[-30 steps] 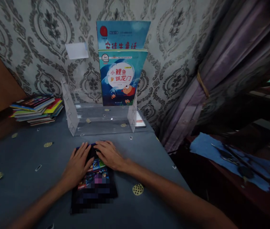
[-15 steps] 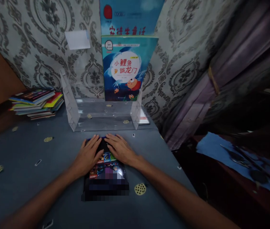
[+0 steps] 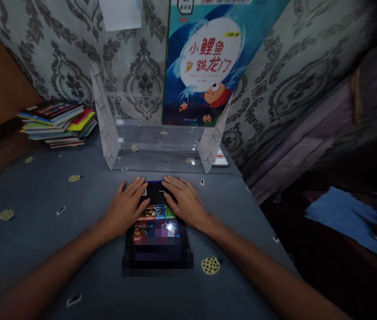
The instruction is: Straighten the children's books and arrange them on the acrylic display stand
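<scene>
A dark book (image 3: 157, 231) with colourful cover panels lies flat on the grey-blue tablecloth (image 3: 42, 222). My left hand (image 3: 126, 209) rests flat on its upper left part, fingers stretched out. My right hand (image 3: 183, 202) lies flat on its upper right part, fingers also spread. Both hands press on the top end of the book, just in front of a clear acrylic book stand (image 3: 157, 142). A blue children's book (image 3: 205, 66) with a fish picture stands upright in the back of that stand.
A stack of colourful books (image 3: 58, 124) lies at the back left by the patterned wall. The table's right edge drops off to a dark area with a blue cloth (image 3: 348, 218). A purple curtain (image 3: 325, 115) hangs at the right.
The view has moved closer and tilted down, so the stand and upright book look larger. My hands have slid forward with the dark book toward the stand and spread slightly apart.
</scene>
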`<action>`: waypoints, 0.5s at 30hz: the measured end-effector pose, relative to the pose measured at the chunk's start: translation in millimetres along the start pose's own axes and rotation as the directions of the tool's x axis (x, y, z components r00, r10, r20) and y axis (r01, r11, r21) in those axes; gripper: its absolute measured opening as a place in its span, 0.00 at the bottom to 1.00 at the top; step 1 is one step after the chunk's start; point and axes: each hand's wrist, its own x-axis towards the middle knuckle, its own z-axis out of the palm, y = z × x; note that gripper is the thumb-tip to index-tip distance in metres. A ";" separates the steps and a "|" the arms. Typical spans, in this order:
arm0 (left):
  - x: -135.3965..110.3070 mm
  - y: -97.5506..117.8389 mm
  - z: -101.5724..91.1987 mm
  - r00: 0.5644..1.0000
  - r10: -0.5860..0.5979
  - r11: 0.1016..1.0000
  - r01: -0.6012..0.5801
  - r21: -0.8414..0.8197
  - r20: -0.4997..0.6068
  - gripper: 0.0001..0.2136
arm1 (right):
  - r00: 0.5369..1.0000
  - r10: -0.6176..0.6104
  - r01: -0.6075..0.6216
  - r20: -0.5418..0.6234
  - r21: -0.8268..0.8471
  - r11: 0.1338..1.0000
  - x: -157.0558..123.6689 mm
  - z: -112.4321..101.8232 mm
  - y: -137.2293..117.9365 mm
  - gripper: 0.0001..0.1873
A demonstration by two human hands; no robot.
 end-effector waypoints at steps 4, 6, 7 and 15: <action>0.2 0.6 -1.2 1.000 0.009 1.000 -0.009 0.011 -0.004 0.23 | 1.000 -0.009 0.009 -0.007 -0.008 1.000 0.5 -0.2 -0.4 0.19; 0.3 0.8 -1.5 1.000 0.012 1.000 -0.013 0.015 0.005 0.24 | 1.000 -0.005 0.005 -0.004 -0.003 1.000 0.5 0.4 -0.1 0.19; 0.3 1.0 -1.6 1.000 0.013 1.000 -0.013 0.018 0.009 0.24 | 1.000 -0.003 0.003 -0.002 0.002 1.000 0.5 0.8 0.1 0.19; 1.0 0.8 0.4 1.000 0.001 1.000 -0.001 0.023 -0.004 0.23 | 1.000 0.003 -0.004 0.005 0.035 0.999 0.1 2.1 0.6 0.20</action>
